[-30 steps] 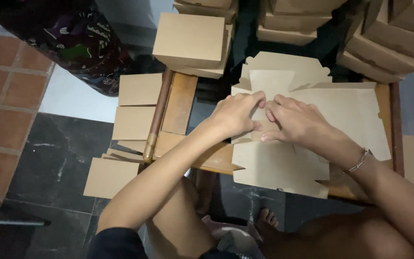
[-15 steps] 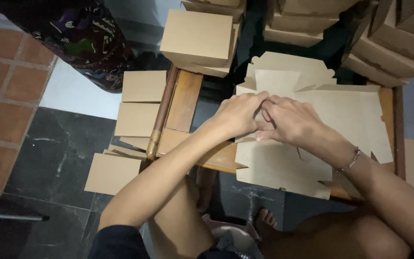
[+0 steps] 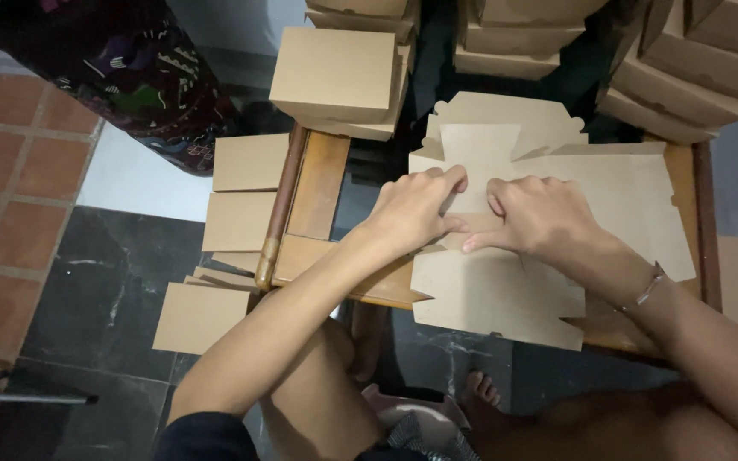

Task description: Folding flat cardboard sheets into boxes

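I press my left hand (image 3: 416,213) and right hand (image 3: 535,218) on the flat brown cardboard box sheet (image 3: 506,290) in the middle of the frame, fingers curled, pinching its fold. I think the flap needs folding next.

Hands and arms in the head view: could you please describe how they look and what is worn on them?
Both hands, left hand and right hand, are bare, without gloves. The forearms are uncovered, no sleeves reaching them. The right wrist carries a thin bracelet. No rings can be made out.
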